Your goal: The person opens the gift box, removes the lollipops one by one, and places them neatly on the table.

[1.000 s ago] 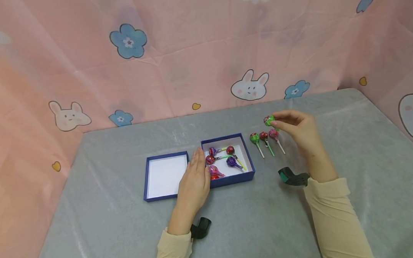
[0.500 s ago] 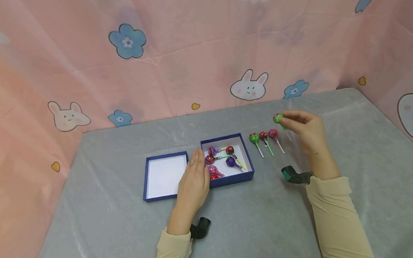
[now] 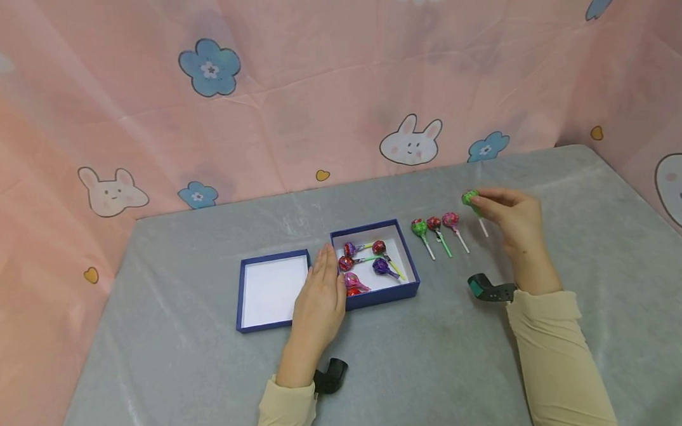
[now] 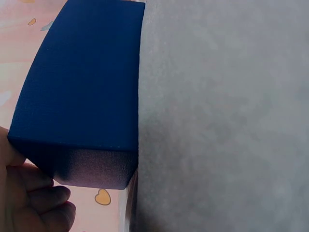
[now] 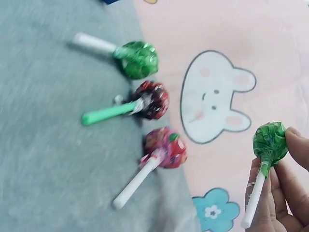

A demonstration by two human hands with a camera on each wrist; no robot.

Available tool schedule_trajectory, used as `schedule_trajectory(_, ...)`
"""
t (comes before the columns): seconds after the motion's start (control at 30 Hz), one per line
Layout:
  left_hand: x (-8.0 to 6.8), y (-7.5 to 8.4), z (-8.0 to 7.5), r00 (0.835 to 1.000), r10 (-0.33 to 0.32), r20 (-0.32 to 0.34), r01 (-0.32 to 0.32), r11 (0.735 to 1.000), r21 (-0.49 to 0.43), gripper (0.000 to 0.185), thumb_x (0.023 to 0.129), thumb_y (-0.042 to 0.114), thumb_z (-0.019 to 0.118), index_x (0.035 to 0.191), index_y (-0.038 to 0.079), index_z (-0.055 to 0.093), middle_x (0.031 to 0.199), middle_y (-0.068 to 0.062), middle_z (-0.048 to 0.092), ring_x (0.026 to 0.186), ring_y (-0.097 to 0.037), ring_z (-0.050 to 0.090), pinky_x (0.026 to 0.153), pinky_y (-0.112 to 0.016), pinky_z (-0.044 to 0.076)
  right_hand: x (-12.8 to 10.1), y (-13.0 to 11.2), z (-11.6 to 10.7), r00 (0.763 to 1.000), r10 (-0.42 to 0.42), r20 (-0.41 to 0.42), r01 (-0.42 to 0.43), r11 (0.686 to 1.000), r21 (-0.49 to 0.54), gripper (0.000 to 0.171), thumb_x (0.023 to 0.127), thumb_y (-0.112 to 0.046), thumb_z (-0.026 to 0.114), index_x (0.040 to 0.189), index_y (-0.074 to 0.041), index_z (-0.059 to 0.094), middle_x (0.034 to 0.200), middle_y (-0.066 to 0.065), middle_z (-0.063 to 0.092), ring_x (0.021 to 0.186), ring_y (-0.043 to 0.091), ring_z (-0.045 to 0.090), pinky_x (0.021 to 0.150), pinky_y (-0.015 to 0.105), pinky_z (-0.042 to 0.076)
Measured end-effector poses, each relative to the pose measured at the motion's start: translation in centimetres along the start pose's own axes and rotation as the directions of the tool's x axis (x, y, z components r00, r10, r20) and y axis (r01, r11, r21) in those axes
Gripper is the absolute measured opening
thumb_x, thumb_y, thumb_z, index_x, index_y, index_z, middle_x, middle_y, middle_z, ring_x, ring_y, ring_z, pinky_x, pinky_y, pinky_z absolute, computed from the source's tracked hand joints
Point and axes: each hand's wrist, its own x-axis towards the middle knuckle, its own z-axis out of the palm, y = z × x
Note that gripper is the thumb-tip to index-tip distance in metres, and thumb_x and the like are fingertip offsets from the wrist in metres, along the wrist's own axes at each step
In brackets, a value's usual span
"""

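Observation:
My right hand (image 3: 509, 215) pinches a green-wrapped lollipop (image 3: 469, 198) (image 5: 269, 141) by its head and white stick, held just above the grey table to the right of a row of three lollipops (image 3: 434, 225) (image 5: 149, 100). My left hand (image 3: 320, 294) rests flat, fingers straight, against the left wall of a blue box (image 3: 412, 275) (image 4: 82, 92) that holds several wrapped lollipops (image 3: 361, 263). The box's blue lid (image 3: 241, 293), white inside, lies open-side up just left of that hand.
The grey cloth-covered table (image 3: 411, 375) is ringed by a pink curtain (image 3: 290, 94) printed with rabbits and flowers, at the back and both sides. The table's right and front parts carry only my forearms.
My right hand has carried the green lollipop rightward and slightly down, from above the row of three to its right end. The left hand and box have not moved.

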Motion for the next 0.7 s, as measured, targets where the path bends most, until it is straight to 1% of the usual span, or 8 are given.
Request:
schedule_trajectory(0.1,0.0,0.0,0.0,1.000,0.003,-0.004,-0.003,1.000,0.003,0.051,0.098,0.014,0.046,0.141,-0.009,0.034,0.146,-0.019,0.036,0.136,-0.028,0.032,0.108,-0.045,0.030,1.0,1.6,-0.9,1.000,0.012,-0.019,-0.013,0.998,-0.060,0.022,0.071,-0.021,0.084,0.088,-0.008,0.075,0.084,-0.003,0.067,0.071,0.007,0.065,0.065,0.016,0.052)
schedule_trajectory(0.2,0.0,0.0,0.0,1.000,0.005,-0.007,-0.005,1.000,0.003,0.051,0.098,0.014,0.046,0.141,-0.009,0.034,0.146,-0.019,0.036,0.136,-0.028,0.033,0.108,-0.045,0.030,1.7,2.9,-1.6,0.999,0.020,-0.026,-0.022,0.997,-0.080,0.030,0.069,-0.026,0.085,0.090,-0.006,0.075,0.085,-0.002,0.067,0.070,0.007,0.065,0.065,0.016,0.052)
schedule_trajectory(0.27,0.0,0.0,0.0,1.000,0.004,-0.006,-0.004,1.000,0.000,0.050,0.098,0.014,0.046,0.141,-0.009,0.034,0.146,-0.019,0.036,0.136,-0.028,0.033,0.108,-0.044,0.030,1.6,3.0,-1.7,0.999,0.032,-0.029,-0.035,0.993,-0.114,0.027,0.070,-0.027,0.084,0.089,-0.009,0.075,0.085,-0.004,0.066,0.070,0.005,0.065,0.064,0.015,0.052)
schedule_trajectory(0.33,0.0,0.0,0.0,1.000,0.005,-0.005,-0.005,1.000,0.001,0.050,0.098,0.014,0.046,0.141,-0.009,0.035,0.146,-0.019,0.036,0.136,-0.028,0.033,0.108,-0.045,0.030,1.2,2.6,-1.6,0.998,0.056,-0.033,-0.060,0.984,-0.166,0.018,0.074,-0.027,0.082,0.085,-0.015,0.075,0.084,-0.007,0.064,0.069,0.004,0.063,0.064,0.014,0.050)
schedule_trajectory(0.43,0.0,0.1,0.0,1.000,0.005,-0.006,-0.005,1.000,-0.001,0.050,0.097,0.014,0.046,0.141,-0.009,0.035,0.146,-0.019,0.036,0.136,-0.028,0.033,0.108,-0.045,0.030,0.4,1.6,-1.3,0.993,0.109,-0.038,-0.114,0.974,-0.196,0.007,0.078,-0.025,0.078,0.080,-0.021,0.073,0.083,-0.011,0.063,0.068,0.002,0.061,0.063,0.013,0.049)
schedule_trajectory(0.53,0.0,0.1,0.0,1.000,0.003,-0.006,-0.003,1.000,-0.003,0.050,0.098,0.014,0.046,0.141,-0.009,0.035,0.146,-0.019,0.036,0.136,-0.027,0.032,0.108,-0.044,0.030,0.1,1.1,-1.1,0.986,0.159,-0.042,-0.164,0.973,-0.162,0.005,0.079,-0.019,0.077,0.079,-0.018,0.073,0.079,-0.012,0.063,0.067,0.002,0.062,0.061,0.013,0.048)
schedule_trajectory(0.57,0.0,0.1,0.0,1.000,0.003,-0.006,-0.003,1.000,-0.003,0.050,0.098,0.014,0.046,0.141,-0.008,0.035,0.146,-0.019,0.036,0.136,-0.027,0.032,0.108,-0.044,0.029,0.1,1.2,-1.1,0.984,0.172,-0.045,-0.177,0.974,-0.144,0.004,0.079,-0.017,0.077,0.080,-0.016,0.073,0.077,-0.012,0.064,0.067,0.001,0.062,0.061,0.012,0.049)
schedule_trajectory(0.7,0.0,0.0,0.1,1.000,0.006,-0.008,-0.006,1.000,-0.002,0.050,0.098,0.014,0.046,0.141,-0.009,0.035,0.146,-0.019,0.036,0.136,-0.027,0.033,0.108,-0.044,0.029,0.3,1.9,-1.2,0.976,0.205,-0.075,-0.214,0.968,-0.134,0.003,0.080,-0.011,0.076,0.082,-0.011,0.074,0.073,-0.013,0.064,0.065,0.000,0.063,0.060,0.011,0.050)
